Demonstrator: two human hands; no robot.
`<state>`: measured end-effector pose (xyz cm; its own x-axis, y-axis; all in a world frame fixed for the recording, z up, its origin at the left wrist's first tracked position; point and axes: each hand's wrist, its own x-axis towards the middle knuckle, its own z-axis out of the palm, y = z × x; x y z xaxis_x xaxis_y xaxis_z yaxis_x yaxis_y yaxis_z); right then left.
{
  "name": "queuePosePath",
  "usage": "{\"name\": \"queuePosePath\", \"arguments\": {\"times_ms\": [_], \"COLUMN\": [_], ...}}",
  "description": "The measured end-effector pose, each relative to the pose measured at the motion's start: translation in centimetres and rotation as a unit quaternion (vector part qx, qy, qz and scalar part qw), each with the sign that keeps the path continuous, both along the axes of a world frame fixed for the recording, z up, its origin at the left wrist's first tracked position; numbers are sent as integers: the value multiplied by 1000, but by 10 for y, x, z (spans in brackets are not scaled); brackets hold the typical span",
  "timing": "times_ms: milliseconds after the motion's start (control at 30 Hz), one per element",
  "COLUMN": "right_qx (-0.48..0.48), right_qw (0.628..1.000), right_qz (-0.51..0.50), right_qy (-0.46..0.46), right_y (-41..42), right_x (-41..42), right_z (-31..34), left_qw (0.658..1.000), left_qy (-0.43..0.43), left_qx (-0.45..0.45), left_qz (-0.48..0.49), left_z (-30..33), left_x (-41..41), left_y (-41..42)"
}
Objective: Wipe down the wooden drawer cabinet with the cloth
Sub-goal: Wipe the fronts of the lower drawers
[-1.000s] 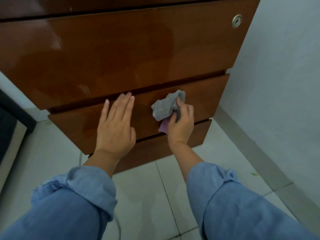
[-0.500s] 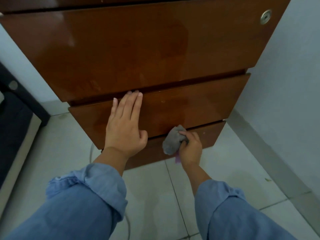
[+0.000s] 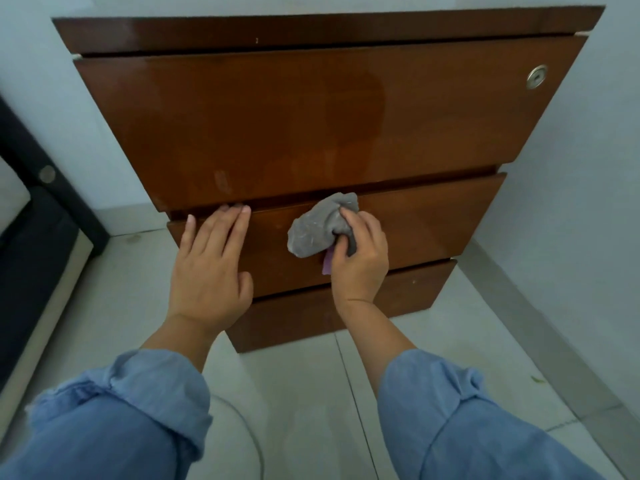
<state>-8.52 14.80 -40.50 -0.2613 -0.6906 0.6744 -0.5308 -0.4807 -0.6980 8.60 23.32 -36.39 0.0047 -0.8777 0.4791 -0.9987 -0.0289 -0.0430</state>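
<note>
Standing on pale grey floor tiles against a white wall, the glossy brown wooden drawer cabinet fills the far half of the view, with dark furniture at the left edge. Three drawer fronts show, stacked (the top one tallest), and one round silver lock sits at the top drawer's right corner. Two hands reach in from rolled blue denim sleeves. One crumpled grey cloth lies against the middle drawer front, bulging left of and above the right hand, whose fingers are closed around it. The left hand rests flat and spread on the same drawer, left of the cloth, fingertips at its top edge.
</note>
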Motion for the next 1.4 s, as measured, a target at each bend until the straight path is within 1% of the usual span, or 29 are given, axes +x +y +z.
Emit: {"name": "queuePosePath", "arguments": {"times_ms": [133,233,333,400,500,567,600,633,667,800,867,900,933,1133,1233,1400], "right_qx": [-31,-62,-63,-49,6,111,175,219,224,110,108,124,139,163,159,166], "right_qw": [998,994,994,992,970,943,932,931,940,985,994,992,989,985,984,986], "right_qz": [13,28,30,43,100,135,138,124,105,55,9,-3,-4,-9,-21,25], "right_qy": [52,84,82,109,222,284,285,265,235,124,25,-21,-47,-64,-72,8], "right_y": [-1,-4,-5,-3,0,2,5,8,14,27,15,10,6,16,16,17], "right_x": [3,1,2,-1,-14,-28,-33,-38,-39,-33,-30,-28,-26,1,4,-3], "right_z": [-22,-36,-42,-46,-65,-83,-90,-95,-95,-58,-36,-28,-23,-29,-30,-35], "left_qw": [999,997,997,997,998,999,999,999,999,999,999,999,999,999,998,998], "left_qy": [44,57,60,62,60,49,42,38,33,24,26,28,31,48,53,48], "left_qx": [-31,-52,-52,-46,-32,-13,-3,8,15,25,25,25,24,19,20,26], "left_qz": [-8,-10,-8,-3,9,15,16,15,16,17,15,12,8,-1,0,14], "left_z": [-5,-10,-11,-11,-9,-6,-5,-5,-3,0,2,3,3,4,2,2], "left_x": [-5,-9,-9,-10,-13,-14,-14,-14,-12,-8,-7,-7,-6,-7,-8,-10], "left_y": [-4,-6,-8,-8,-6,-3,-3,-4,-2,2,3,3,4,4,2,3]}}
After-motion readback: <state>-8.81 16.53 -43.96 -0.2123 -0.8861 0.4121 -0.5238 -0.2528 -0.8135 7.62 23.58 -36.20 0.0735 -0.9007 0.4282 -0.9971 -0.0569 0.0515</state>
